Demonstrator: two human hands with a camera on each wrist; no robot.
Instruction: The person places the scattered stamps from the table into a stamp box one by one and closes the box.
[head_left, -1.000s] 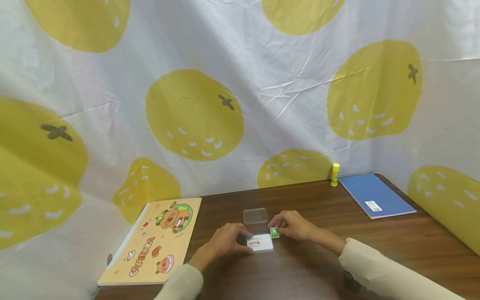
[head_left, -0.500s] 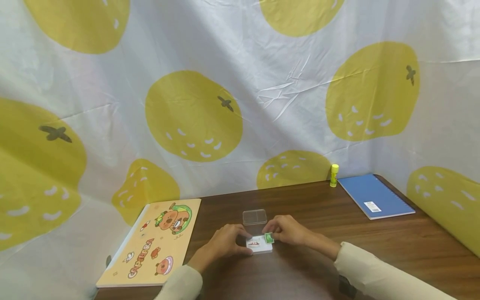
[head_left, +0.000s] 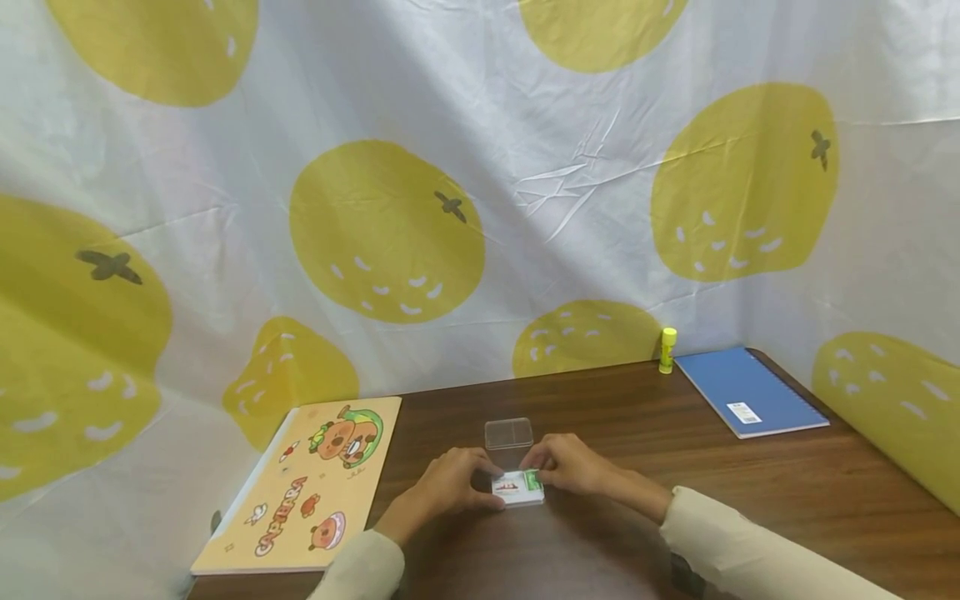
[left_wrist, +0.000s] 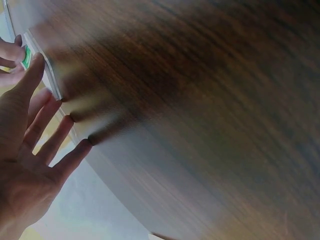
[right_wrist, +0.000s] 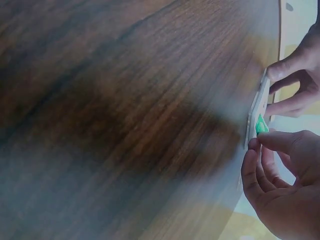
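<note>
A small flat plastic case point(head_left: 521, 498) with a white top and a reddish picture lies on the dark wooden table, before me. My left hand point(head_left: 447, 483) holds it by its left end, thumb on the near edge and fingers on the far edge. In the left wrist view, that hand's other fingers point(left_wrist: 75, 155) spread out beside it. My right hand point(head_left: 576, 467) pinches a small green picture piece with a white border point(head_left: 532, 480) over the case's right end. Thumb and fingertips point(right_wrist: 270, 139) partly hide the piece in the right wrist view.
A clear plastic lid point(head_left: 508, 433) lies just behind the case. To the left is a yellow capybara-print folder point(head_left: 300, 492). A yellow glue stick point(head_left: 667, 351) stands at the back, left of a blue spiral notebook point(head_left: 750, 392). A fruit-print curtain point(head_left: 525, 250) encloses the table.
My right hand has moved left, bringing the green piece from beside the case to over its right end. The left hand has kept its hold on the case.
</note>
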